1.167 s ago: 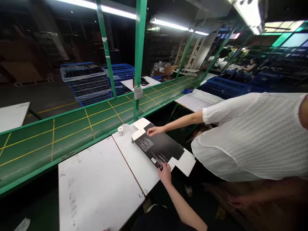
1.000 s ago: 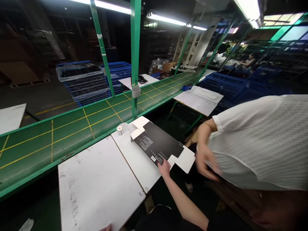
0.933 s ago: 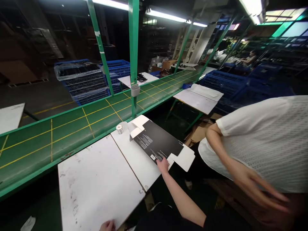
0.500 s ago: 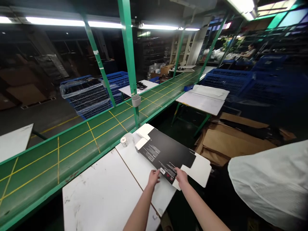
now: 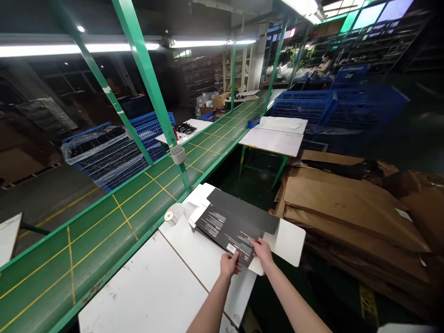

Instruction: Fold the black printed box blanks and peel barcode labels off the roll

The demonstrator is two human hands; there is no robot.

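A black cardboard box (image 5: 227, 226) with white printing and white end flaps lies on the white table. It looks mostly flattened, with a crease running along its length. My left hand (image 5: 230, 264) grips the near edge, its thumb beside a small white label (image 5: 231, 248) and its fingers curled below. My right hand (image 5: 262, 252) holds the box near its right end, thumb and fingertips on the printed face, next to a white flap (image 5: 289, 240). A roll of labels (image 5: 170, 218) stands on the table, left of the box.
A green conveyor belt (image 5: 104, 226) with yellow lines runs along the table's far side, with a green post (image 5: 149, 78) at its edge. Brown cartons (image 5: 343, 203) are stacked at right. Blue crates (image 5: 301, 104) and another white table (image 5: 274, 138) stand beyond. A person (image 5: 324, 64) sits far back.
The view has swung right. My left hand has moved onto the box's near edge, its thumb on top. A fold line now shows across the black face. A white cloth shape at right has mostly left view.
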